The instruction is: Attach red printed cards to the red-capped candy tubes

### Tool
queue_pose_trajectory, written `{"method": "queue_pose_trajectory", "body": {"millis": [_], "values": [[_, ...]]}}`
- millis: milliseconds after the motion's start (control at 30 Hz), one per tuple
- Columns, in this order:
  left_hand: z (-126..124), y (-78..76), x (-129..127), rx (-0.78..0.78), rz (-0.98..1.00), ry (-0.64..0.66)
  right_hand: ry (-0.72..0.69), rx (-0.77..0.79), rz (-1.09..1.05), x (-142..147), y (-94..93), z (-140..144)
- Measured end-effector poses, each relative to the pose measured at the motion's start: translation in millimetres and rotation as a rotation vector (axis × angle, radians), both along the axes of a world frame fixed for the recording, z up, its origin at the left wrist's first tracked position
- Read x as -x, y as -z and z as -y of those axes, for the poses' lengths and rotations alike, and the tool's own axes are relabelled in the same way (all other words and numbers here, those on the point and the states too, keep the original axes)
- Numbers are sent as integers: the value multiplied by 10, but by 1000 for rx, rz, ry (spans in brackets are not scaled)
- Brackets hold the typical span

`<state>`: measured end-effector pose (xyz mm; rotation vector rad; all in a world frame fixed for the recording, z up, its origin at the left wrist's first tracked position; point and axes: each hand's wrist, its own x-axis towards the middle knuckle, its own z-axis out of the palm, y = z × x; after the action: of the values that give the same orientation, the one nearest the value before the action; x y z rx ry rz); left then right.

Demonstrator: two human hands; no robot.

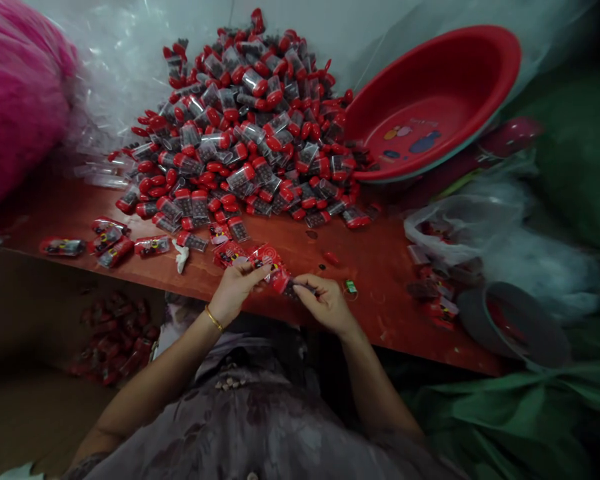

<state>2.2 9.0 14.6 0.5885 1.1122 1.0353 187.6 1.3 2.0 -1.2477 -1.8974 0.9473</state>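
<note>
My left hand [236, 288], with a gold bracelet at the wrist, pinches a small red printed packet [271, 259] between thumb and fingers at the table's front edge. My right hand [325, 301] is closed on a small clear container [291, 289] with dark contents, whose end meets the packet's lower edge. How far it reaches inside the packet I cannot tell. Another red printed packet [229, 253] lies just beyond my left hand. Behind both hands rises a large pile of clear containers [253, 177] with red caps and dark beads or pellets inside.
Several filled packets [114, 253] lie at the table's left. A red basin [430, 93] leans at the pile's right. Farther right are a clear plastic bag [465, 217] and a grey tub [510, 327]. More red packets [117, 340] lie below the table. A pink sack [20, 100] stands far left.
</note>
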Motion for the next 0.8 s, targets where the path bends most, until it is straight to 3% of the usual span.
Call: {"method": "queue_pose_trajectory", "body": {"millis": [200, 333, 467, 600, 733, 800], "values": [[-2, 10, -16, -20, -45, 66, 49, 13, -122, 46, 70, 31], [7, 64, -38, 23, -31, 73, 91, -50, -58, 96, 79, 34], [27, 118, -63, 29, -23, 15, 167, -141, 0, 164, 126, 40], [34, 130, -95, 59, 13, -31, 163, -56, -73, 239, 192, 73], [31, 132, -139, 79, 62, -48, 305, -82, -81, 334, 238, 110], [30, 129, -158, 34, 84, -81, 298, -49, -132, 374, 261, 120]]}}
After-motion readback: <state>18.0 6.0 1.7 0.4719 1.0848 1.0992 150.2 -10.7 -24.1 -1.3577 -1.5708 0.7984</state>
